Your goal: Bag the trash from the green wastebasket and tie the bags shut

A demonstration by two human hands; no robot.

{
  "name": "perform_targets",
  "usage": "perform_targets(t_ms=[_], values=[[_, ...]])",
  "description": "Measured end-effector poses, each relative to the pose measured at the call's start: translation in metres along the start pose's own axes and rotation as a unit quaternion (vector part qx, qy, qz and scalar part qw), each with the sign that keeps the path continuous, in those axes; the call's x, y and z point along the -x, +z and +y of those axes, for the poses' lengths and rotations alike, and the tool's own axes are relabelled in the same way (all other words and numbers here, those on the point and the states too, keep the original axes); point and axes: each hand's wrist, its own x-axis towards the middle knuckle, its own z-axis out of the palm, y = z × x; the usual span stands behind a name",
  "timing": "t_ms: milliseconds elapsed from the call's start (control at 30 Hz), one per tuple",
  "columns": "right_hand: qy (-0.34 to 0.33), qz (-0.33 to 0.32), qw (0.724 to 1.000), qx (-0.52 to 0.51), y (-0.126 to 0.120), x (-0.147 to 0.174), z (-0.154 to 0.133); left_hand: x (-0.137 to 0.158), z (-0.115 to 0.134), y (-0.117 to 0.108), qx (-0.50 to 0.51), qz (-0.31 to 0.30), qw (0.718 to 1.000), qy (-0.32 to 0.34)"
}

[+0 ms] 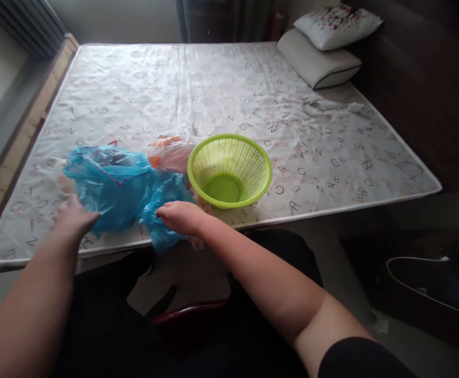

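Right grip [180, 217] pinches crumpled blue plastic [168, 190] beside the open green basket [224, 189].

Left hand [74, 216] blurred, fingers indistinct. Blue bag [115, 186]: contents (if any) unreadable through the film. Orange-marked clear bag [171, 156] partly hidden by green basket [224, 187]. Black sleeve [361, 361] cut off by lower edge.

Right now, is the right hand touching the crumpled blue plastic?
Touching. The head view shows the right hand with its fingers curled onto the crumpled blue plastic.
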Motion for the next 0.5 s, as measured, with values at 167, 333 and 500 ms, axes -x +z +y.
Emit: perform_targets(t_ms=[167,333,500], values=[[0.010,-0.001,0.997,0.071,0.000,0.001,0.002,0.065,0.073,0.024,0.024,0.075,0.990,0.119],[0.074,0.031,0.993,0.085,0.005,0.004,0.009,0.052,0.101,0.068,0.074,-0.103,0.942,0.311],[0.175,0.010,0.981,0.077,0.009,0.004,0.013,0.025,0.092,0.094,0.021,-0.260,0.924,0.281]])
